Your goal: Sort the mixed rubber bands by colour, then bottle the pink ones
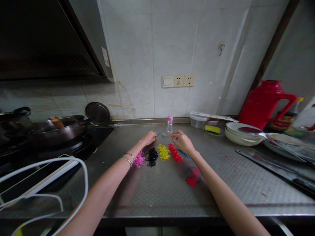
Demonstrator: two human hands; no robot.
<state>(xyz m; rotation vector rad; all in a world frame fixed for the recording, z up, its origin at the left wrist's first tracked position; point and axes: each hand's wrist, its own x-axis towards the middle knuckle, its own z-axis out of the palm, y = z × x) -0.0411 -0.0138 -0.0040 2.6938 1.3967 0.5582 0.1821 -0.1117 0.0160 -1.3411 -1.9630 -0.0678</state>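
Small coloured rubber bands lie sorted by colour on the metal counter: a pink pile (139, 159), a black pile (152, 156), a yellow pile (163, 152), a red pile (175, 154) and a partly hidden blue pile (184, 154). Beyond them, a few mixed bands (163, 134) are scattered between my hands. My left hand (148, 138) is closed, with several coloured bands showing at its fingertips. Above the red pile, my right hand (182, 141) has its fingers pinched together; what they hold is too small to make out. A small clear bottle with a pink cap (169, 124) stands behind the bands.
A red cut-out piece (192, 178) lies near my right forearm. To the right are a plastic tub (197, 121), a yellow sponge (212, 129), stacked bowls (242, 139), a knife (270, 168) and a red thermos (262, 103). A pan (59, 131) and white cable (86, 183) are left.
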